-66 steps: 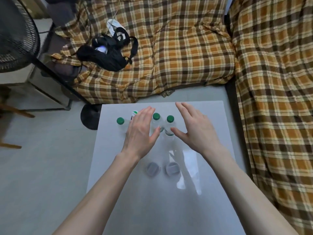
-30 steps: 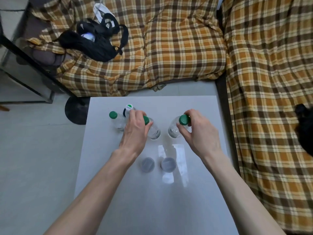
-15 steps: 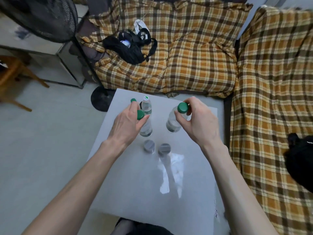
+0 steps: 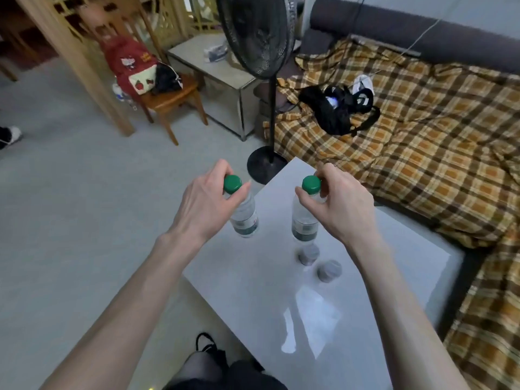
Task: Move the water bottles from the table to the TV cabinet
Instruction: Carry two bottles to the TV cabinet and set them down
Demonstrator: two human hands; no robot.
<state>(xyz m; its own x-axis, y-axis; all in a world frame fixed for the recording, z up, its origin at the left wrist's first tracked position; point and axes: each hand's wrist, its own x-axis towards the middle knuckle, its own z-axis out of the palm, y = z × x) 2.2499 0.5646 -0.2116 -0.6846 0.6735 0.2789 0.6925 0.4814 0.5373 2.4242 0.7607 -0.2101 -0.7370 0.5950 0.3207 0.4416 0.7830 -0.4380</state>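
Item one: I log my left hand [image 4: 206, 205], grip pinched round the neck of the left water bottle [image 4: 243, 218] just under its green cap [image 4: 232, 184], at about 11 o'clock over the counter [image 4: 253, 291] edge. Item two: my right hand [image 4: 342, 205], grip likewise closed on the right water bottle [image 4: 304, 220], at 1 o'clock above the counter. Two small grey cups [image 4: 318, 261] stand at 5 o'clock of that bottle; fan stand [image 4: 270, 108] at 12 o'clock.

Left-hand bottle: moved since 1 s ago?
Yes. The left hand has lifted its bottle off the table and carried it toward the table's left edge, farther from the two grey cups than before.
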